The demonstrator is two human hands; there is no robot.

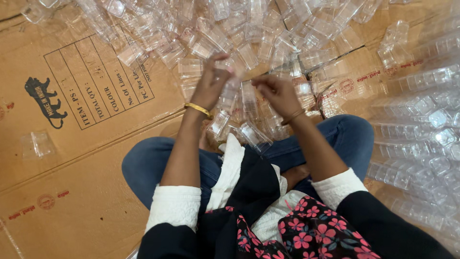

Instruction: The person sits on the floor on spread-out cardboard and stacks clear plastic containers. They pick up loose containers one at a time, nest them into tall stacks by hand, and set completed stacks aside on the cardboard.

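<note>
Sitting cross-legged in blue jeans [143, 168] on flattened cardboard [72, 201]. Holding both hands up just beyond the knees, over the near edge of a loose heap of small clear plastic boxes [230, 29].

Gripping one small clear box [230, 93] in the left hand [211, 84], fingers curled shut on its upper end and thumb pressed against it; wearing a gold bangle [199, 109] at that wrist. Pinching the fingertips of the right hand [278, 93] together close beside that box; too blurred to say what sits between them, or whether touching the box at all.

Judging by the lie of things, partly through:
- Done, apparently: long nested rows of clear boxes [421, 124] lined up to the right of the legs, running from beside the knee out to the edge of view.
- Left: the heap beyond the knees, wide, unsorted, spread across the whole top of the view and seemingly larger than the rows.
- In between: a few loose boxes [254, 136] resting against the shins, right under the hands.
- Off alone: one stray clear box [37, 144] lying flat on the cardboard, well to the left of the legs, untouched.
</note>
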